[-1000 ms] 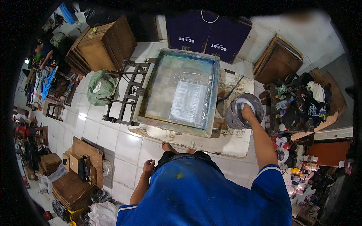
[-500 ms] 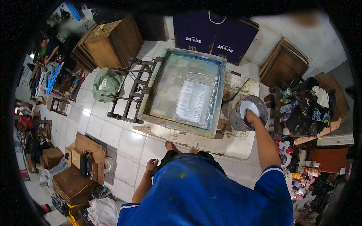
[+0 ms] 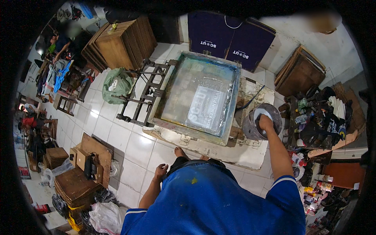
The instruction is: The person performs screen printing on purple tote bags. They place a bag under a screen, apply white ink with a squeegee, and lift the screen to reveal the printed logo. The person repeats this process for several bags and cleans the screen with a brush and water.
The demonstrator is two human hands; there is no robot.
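My right hand (image 3: 266, 122) reaches down into a grey, stained bucket (image 3: 250, 129) at the right of the work table. White stuff (image 3: 259, 112) shows inside the bucket beside the hand; I cannot make out whether it is paste or cloth. The fingers of that hand are hidden. My left hand (image 3: 161, 171) hangs at my side, fingers loosely bent and apart, touching nothing. Before me a printing screen (image 3: 180, 90) in a worn frame lies tilted on the table, with pale lettering (image 3: 205, 106) in its mesh. A dark metal hinge clamp (image 3: 150, 92) joins the frame's left side.
The pale, crusted table (image 3: 252, 152) extends under the screen. Left of the clamp sits a green bag (image 3: 117, 84). Stacked boards (image 3: 123, 39) stand at the back left, more boards (image 3: 301, 70) against the right wall. A cluttered stand (image 3: 309, 113) with bottles is beside the bucket. Cartons (image 3: 76, 186) lie lower left.
The whole view has shifted slightly, so things sit a little farther right. My right hand stays in the bucket, moved slightly within it. My left hand still hangs at my side.
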